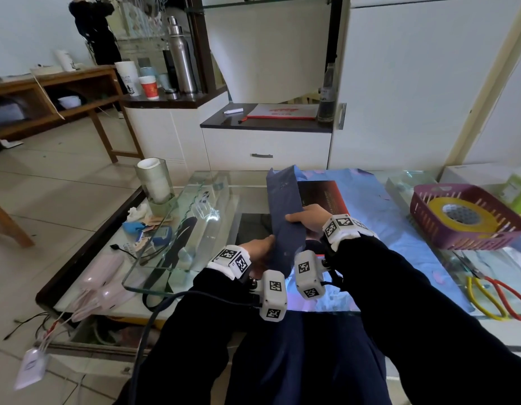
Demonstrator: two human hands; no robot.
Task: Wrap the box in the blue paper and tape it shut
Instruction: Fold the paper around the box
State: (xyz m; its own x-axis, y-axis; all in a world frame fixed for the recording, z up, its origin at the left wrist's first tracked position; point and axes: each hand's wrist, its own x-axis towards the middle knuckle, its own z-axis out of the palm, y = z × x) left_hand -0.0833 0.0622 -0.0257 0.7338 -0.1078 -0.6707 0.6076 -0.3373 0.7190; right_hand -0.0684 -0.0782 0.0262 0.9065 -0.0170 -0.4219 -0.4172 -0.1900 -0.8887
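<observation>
- Right hand (307,218): grasps the raised flap of the blue paper (285,211). The thumb lies across the flap's dark front face and the fingers are curled behind its right edge.
- Left hand (257,248): pinches the lower left edge of the same flap, with the fingertips touching the paper's front face.
- Wrists: each carries a white block printed with black square markers, left (233,260) and right (342,225). Two further marker blocks hang just below the hands, and both arms are in dark sleeves.
- Blue paper: the held flap stands nearly upright, tilted slightly left, showing its dark blue side. The rest of the sheet lies flat on the table to the right, showing a paler, glossy side.
- Box (320,192): dark with a red-toned top, it lies flat on the sheet directly behind and to the right of the flap. The flap and the right hand hide its near left part.
- Glass tabletop (195,217): bears the paper and box, with small clutter and cables on the level beneath at the left.
- Purple basket (469,239): sits at the right end of the table, well apart from the box, and holds a roll of yellow tape (437,207).
- Scissors (493,290): have yellow and red handles and lie on the table in front of the basket.
- Glass jar (155,182): stands upright at the table's far left corner, with a white roll inside.
</observation>
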